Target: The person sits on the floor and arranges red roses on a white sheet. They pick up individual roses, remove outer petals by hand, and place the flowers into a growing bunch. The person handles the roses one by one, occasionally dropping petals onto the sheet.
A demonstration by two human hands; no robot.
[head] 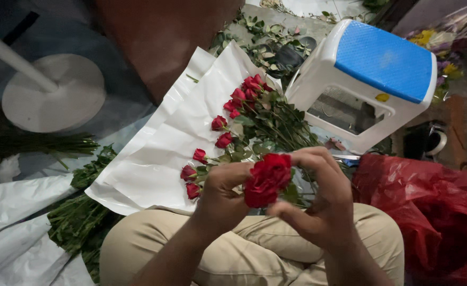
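Lower centre of frame: one large red rose bloom (267,179) held up between both hands, over the lap in tan trousers (254,254)

Left hand (220,193): fingers curled round the bloom's left side and underside, thumb pressed in at its base; closed on the rose, seemingly to keep the head steady

Right hand (318,198): fingers arched over the top and right of the bloom, thumb reaching toward it from below; fingertips bear on the outer petals, a light pinch by the look of it. Whether a petal is gripped, cannot tell: blurred

Stem runs down behind the hands, hidden

Just above the hands, mid-frame: a row of smaller red roses with green leafy stems (238,124), laid diagonally on sheets of white wrapping paper (164,153) spread on the floor. Heads staggered up the paper, stems together toward the right, presumably so the blooms line up evenly

Upper right: white plastic step stool with a blue top (371,79), next to the rose stems

Right edge, lower: crumpled red plastic bag (429,212), touching the right knee

Lower left: bundle of green stems (79,212) partly under the paper

Upper left: round white base with a white pole (53,92)

Top centre: loose green leaves and trimmings (265,42) on the floor
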